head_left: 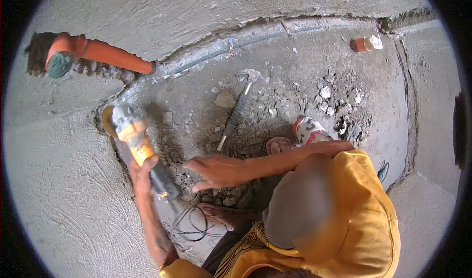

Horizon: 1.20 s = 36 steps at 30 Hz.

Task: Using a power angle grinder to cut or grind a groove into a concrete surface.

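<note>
Rough grey cement render fills the view, with a chased-out channel (255, 38) curving across it and broken rubble (295, 101) heaped below

Both hands in view belong to a crouching person in a yellow shirt (364, 214), whose head also shows; the camera wearer's own hands do not show.

The fingers of the hand on the picture's left (142, 175) are wrapped tight round the dark rear handle of a yellow and grey angle grinder (130, 128), which points up and left with its disc (107, 120) at the edge of a cut in the render. The other hand (219, 172) hovers just right of the handle, palm down and fingers spread, holding nothing.

The grinder looks heavy and rigid, nose-heavy toward the disc, and probably dusty and slick. It is likely best held with one hand on the rear handle and the other on the body behind the guard, well clear of the disc. Its black cord (191, 224) loops loosely below the handle, beside a bare foot (226, 216).

Counted:
- one grinder
- one hammer (238, 108) lying in the rubble, well apart from both hands
- two orange pipe pieces: a long elbow (98, 52) set into the wall, and a short white-capped stub (366, 43)
- one red and white sandal (309, 129) on the person's other foot
</note>
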Each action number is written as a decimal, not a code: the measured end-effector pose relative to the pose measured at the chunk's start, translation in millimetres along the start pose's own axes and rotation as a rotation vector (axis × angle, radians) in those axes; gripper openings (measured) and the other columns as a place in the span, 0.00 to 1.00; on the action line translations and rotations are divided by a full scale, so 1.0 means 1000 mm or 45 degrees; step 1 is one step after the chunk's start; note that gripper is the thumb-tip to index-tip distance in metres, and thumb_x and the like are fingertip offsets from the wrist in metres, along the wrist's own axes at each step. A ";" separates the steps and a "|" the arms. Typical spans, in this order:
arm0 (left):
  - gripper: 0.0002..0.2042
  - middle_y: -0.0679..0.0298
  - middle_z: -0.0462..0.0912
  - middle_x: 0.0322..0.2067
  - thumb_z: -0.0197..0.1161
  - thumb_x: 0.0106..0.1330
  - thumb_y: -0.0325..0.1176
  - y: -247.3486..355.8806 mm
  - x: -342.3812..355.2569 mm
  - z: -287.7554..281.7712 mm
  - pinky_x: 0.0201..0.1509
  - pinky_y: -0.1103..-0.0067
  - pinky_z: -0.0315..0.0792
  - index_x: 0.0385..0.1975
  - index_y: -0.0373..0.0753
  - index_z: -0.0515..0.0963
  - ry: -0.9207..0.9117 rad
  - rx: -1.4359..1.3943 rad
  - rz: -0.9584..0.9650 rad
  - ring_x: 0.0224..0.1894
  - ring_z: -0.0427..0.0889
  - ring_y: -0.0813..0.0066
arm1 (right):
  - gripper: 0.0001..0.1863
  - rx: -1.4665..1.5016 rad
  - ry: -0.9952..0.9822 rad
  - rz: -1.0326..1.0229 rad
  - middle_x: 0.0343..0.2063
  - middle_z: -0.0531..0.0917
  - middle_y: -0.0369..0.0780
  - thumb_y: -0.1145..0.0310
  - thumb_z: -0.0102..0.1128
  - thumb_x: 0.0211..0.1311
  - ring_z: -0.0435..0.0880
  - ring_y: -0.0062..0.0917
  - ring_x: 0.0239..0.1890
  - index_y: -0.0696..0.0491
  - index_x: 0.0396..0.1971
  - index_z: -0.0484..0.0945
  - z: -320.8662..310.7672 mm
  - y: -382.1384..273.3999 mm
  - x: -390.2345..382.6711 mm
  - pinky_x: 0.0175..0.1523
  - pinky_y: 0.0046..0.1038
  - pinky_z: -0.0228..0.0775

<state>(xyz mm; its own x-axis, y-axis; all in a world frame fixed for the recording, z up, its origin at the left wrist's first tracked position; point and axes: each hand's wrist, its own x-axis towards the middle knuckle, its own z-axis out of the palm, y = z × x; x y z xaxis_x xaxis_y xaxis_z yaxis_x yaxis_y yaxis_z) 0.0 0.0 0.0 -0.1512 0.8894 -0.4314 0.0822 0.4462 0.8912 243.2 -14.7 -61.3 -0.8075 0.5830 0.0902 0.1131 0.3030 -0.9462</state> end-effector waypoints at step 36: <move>0.30 0.43 0.81 0.38 0.69 0.48 0.37 0.053 0.090 0.296 0.45 0.56 0.73 0.51 0.40 0.64 -0.621 1.333 0.290 0.44 0.79 0.40 | 0.15 1.817 1.658 0.478 0.33 0.79 0.35 0.71 0.66 0.50 0.81 0.23 0.34 0.53 0.39 0.73 -0.160 0.100 -0.040 0.39 0.28 0.75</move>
<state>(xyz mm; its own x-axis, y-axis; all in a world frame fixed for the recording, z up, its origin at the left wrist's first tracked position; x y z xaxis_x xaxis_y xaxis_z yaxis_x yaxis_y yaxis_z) 282.6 132.6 -33.2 0.3456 0.8016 -0.4878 0.8622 -0.0660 0.5023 379.6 112.4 -110.3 0.0613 0.7699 -0.6352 -0.8589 -0.2836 -0.4265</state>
